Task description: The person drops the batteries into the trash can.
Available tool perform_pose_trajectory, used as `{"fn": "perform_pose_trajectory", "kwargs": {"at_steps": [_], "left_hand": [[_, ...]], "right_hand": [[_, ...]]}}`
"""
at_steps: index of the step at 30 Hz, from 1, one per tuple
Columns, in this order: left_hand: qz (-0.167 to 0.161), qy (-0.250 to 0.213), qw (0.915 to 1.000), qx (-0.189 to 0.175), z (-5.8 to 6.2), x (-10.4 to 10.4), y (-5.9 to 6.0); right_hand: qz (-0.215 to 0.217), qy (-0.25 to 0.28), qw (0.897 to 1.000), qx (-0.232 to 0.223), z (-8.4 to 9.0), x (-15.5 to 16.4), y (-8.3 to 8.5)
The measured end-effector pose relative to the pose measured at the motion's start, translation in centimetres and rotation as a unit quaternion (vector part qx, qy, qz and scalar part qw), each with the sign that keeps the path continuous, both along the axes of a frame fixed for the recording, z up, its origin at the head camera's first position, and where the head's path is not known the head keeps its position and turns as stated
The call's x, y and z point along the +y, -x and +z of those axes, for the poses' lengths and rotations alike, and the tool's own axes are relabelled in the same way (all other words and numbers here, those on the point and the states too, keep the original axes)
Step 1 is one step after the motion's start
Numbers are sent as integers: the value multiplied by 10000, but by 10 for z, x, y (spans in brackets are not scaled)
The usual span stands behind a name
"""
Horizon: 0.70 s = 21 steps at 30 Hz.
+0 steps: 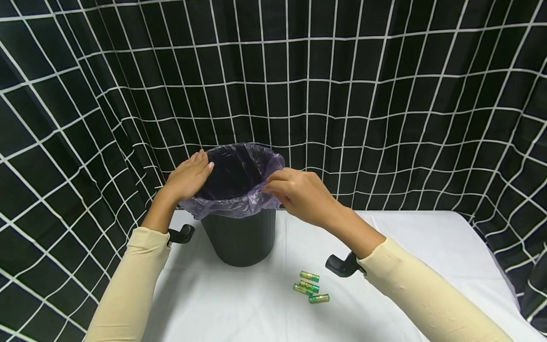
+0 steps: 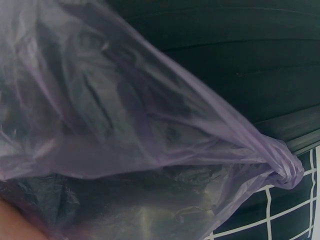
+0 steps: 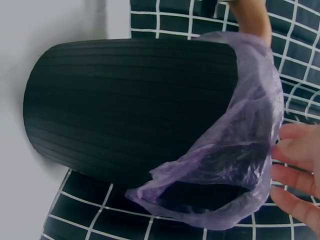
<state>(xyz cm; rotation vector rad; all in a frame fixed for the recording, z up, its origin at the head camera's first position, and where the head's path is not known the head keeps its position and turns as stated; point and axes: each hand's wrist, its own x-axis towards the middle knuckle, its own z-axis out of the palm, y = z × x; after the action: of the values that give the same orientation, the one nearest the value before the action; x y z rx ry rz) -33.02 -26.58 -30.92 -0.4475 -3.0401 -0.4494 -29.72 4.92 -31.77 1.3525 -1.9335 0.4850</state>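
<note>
A dark ribbed trash bin stands upright on the white-covered table, its mouth lined with a thin purple trash bag. The bag's edge is folded over the rim and hangs loosely down the outside, also in the right wrist view, where the bag sags into a loose fold. My left hand rests at the left side of the rim, fingers extended along it. At the right side, my right hand pinches the bag's edge between curled fingers and thumb. Close up in the left wrist view, the bag covers much of the picture.
Several green and gold batteries lie in a small group on the white tablecloth, in front and to the right of the bin. A black curtain with a white grid hangs behind and at both sides.
</note>
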Motion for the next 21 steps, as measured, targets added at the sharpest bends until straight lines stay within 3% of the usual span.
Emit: {"fn": "perform_pose_trajectory", "kwargs": {"at_steps": [21], "left_hand": [[-13, -28, 10000, 26, -1, -2, 2]], "right_hand": [[114, 190, 9997, -84, -24, 21, -27]]}}
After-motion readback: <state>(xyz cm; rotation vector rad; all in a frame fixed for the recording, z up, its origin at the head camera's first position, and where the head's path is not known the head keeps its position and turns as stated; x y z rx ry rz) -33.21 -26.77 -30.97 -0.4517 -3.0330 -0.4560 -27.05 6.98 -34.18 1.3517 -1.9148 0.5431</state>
